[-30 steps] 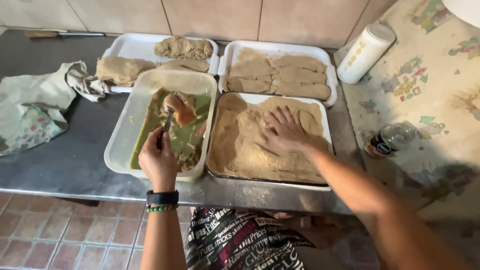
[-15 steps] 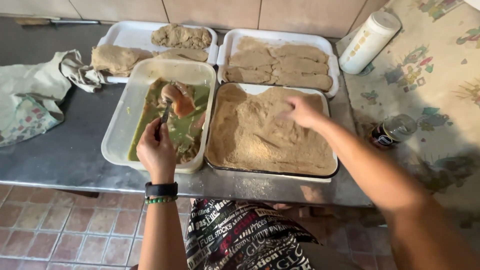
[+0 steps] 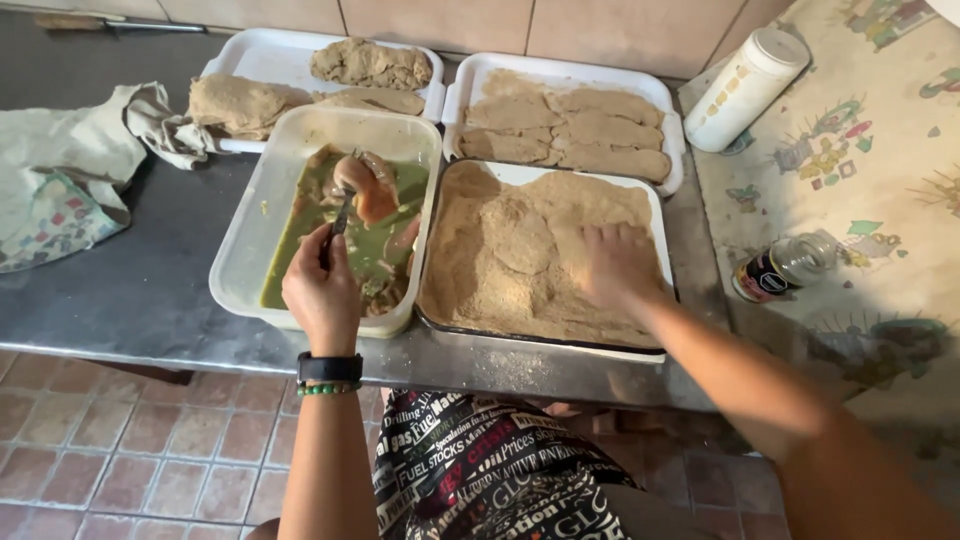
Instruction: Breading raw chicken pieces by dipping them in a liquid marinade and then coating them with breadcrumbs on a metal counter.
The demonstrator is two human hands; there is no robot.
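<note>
My left hand (image 3: 320, 290) grips a fork (image 3: 338, 222) that lifts a piece of meat (image 3: 362, 186) out of greenish marinade in a white tub (image 3: 240, 250). My right hand (image 3: 618, 264) lies palm down in the breadcrumbs of a dark-rimmed tray (image 3: 540, 340), at its right side. A breaded cutlet (image 3: 520, 234) lies in the crumbs just left of that hand. Behind, a white tray (image 3: 560, 72) holds several breaded cutlets (image 3: 570, 130), and another white tray (image 3: 262, 60) at the back left holds coated pieces (image 3: 368, 64).
A crumpled cloth (image 3: 70, 170) lies at the left on the metal counter (image 3: 130, 290). A white cylindrical container (image 3: 745, 90) and a small jar (image 3: 785, 265) lying on its side rest on a patterned cover at the right. Tiled floor lies below the counter edge.
My right hand moved from the middle of the crumb tray to its right side, leaving a coated cutlet uncovered. My left hand kept the fork in the marinade tub.
</note>
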